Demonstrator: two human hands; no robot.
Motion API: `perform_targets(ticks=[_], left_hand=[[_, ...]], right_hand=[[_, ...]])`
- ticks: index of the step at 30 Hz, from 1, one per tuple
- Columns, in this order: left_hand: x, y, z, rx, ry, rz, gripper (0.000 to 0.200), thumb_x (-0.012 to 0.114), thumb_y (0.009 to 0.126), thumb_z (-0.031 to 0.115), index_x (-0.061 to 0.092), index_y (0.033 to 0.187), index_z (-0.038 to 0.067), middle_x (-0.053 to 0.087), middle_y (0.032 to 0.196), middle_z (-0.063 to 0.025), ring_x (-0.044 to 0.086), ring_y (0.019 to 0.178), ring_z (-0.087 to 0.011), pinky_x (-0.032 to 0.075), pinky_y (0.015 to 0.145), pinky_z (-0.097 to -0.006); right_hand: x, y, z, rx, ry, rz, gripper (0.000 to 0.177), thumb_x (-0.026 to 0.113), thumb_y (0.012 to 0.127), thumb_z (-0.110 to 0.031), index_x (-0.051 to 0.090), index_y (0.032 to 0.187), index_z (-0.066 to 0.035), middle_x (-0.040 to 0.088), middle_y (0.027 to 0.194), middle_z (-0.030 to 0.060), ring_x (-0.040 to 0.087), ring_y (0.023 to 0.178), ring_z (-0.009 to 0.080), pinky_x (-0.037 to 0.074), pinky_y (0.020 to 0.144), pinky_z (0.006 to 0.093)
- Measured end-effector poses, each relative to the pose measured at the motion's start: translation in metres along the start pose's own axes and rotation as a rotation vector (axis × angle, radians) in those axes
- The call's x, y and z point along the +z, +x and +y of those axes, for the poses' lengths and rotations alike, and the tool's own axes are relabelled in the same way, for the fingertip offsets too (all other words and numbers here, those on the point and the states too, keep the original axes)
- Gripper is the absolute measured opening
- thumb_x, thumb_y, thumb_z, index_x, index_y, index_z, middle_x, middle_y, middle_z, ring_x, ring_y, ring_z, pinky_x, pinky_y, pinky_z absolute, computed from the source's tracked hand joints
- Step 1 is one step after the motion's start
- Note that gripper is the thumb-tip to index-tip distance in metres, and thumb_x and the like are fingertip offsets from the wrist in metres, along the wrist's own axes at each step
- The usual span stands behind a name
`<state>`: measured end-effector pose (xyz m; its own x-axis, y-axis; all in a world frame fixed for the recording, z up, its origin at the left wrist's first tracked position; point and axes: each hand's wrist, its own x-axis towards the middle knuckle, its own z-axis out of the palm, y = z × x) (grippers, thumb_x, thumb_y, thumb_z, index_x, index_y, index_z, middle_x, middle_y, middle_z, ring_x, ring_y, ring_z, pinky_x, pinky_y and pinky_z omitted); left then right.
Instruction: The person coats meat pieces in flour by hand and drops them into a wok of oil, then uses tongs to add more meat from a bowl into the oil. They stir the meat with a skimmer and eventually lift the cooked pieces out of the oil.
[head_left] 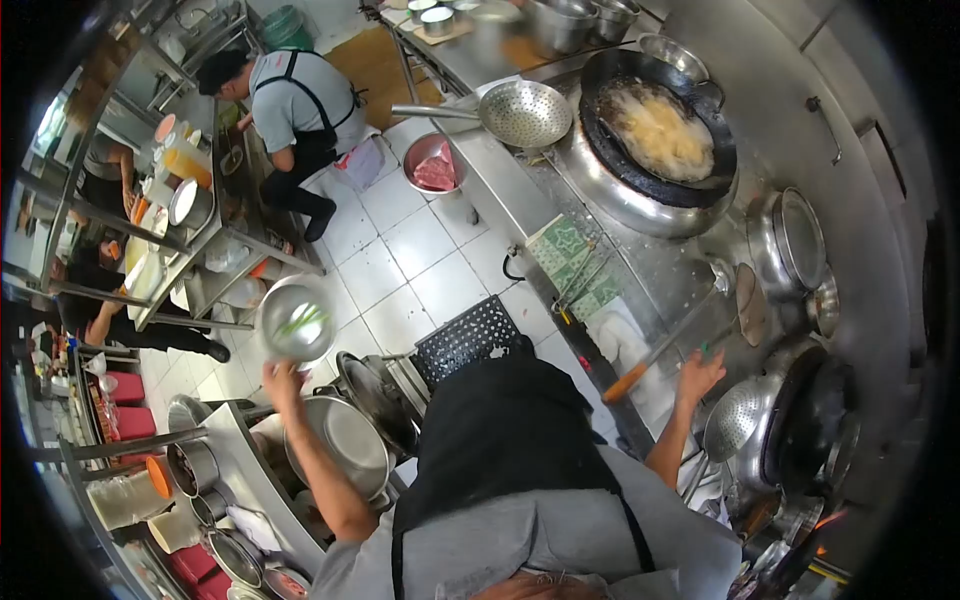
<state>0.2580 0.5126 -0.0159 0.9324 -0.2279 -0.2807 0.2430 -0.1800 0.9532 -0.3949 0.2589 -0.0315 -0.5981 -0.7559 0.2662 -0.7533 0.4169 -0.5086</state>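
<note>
My left hand [285, 382] is closed on the rim of a metal bowl [268, 335], held out over the floor on the left. Green vegetable strips [302, 320], slightly blurred, are in the bowl. My right hand [702, 376] is above the steel counter with its fingers apart, and it appears to hold nothing. A long-handled wok tool [668, 345] with a wooden grip lies just left of that hand. A small green spot shows by its fingertips, too small to name. Close by, below it, rests a perforated strainer [735, 425].
Food fries in bubbling oil in a black wok [655, 130] at upper right. A large perforated skimmer [525, 113] rests beside it. Raw meat [436, 170] sits in a metal bowl. A co-worker [295, 105] bends over the left bench. A large pot [340, 445] stands below my left arm.
</note>
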Motion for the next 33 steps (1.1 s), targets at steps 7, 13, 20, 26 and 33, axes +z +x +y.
perform_targets(ticks=[7,13,20,26,33], left_hand=[[0.334,0.014,0.079,0.389,0.148,-0.569,0.009,0.060,0.078,0.006,0.055,0.082,-0.001,0.056,0.064,-0.0080,0.054,0.048,-0.0146,0.042,0.040,-0.0278],[0.526,-0.012,0.141,1.098,0.689,-0.468,0.015,0.059,0.074,0.010,0.059,0.084,-0.002,0.061,0.077,-0.0296,0.061,0.078,-0.0461,0.050,0.071,-0.0475],[0.614,-0.026,0.149,1.544,1.106,-0.559,0.013,0.047,0.086,0.007,0.051,0.097,0.001,0.063,0.081,-0.0250,0.065,0.075,-0.0401,0.053,0.065,-0.0482],[0.623,-0.030,0.167,1.587,1.131,-0.480,0.012,0.044,0.089,0.011,0.049,0.098,0.003,0.060,0.091,-0.0207,0.066,0.077,-0.0368,0.055,0.063,-0.0447],[0.543,0.024,0.156,1.408,0.656,-0.311,0.020,0.057,0.078,0.006,0.049,0.097,0.004,0.061,0.078,-0.0221,0.061,0.075,-0.0436,0.050,0.064,-0.0499]], right_hand=[[-0.032,0.013,-0.022,-0.128,0.383,-0.012,0.042,0.056,0.090,-0.005,0.048,0.130,0.001,0.043,0.121,0.0157,0.053,0.077,0.0167,0.046,0.070,0.0291],[-0.053,0.010,-0.005,0.004,0.535,-0.080,0.034,0.053,0.092,-0.006,0.052,0.126,0.000,0.047,0.112,0.0083,0.052,0.077,0.0115,0.046,0.068,0.0249],[-0.063,0.011,0.014,0.153,0.658,-0.110,0.028,0.052,0.095,-0.011,0.056,0.120,0.001,0.052,0.100,0.0029,0.051,0.077,0.0089,0.046,0.068,0.0229],[-0.065,0.031,0.005,0.107,0.643,-0.118,0.024,0.049,0.096,-0.009,0.058,0.114,0.003,0.054,0.102,0.0064,0.054,0.078,0.0122,0.047,0.069,0.0251],[-0.048,0.042,-0.071,-0.064,0.653,-0.316,0.026,0.049,0.097,-0.011,0.058,0.116,0.003,0.060,0.108,0.0109,0.056,0.082,0.0152,0.048,0.068,0.0269]])
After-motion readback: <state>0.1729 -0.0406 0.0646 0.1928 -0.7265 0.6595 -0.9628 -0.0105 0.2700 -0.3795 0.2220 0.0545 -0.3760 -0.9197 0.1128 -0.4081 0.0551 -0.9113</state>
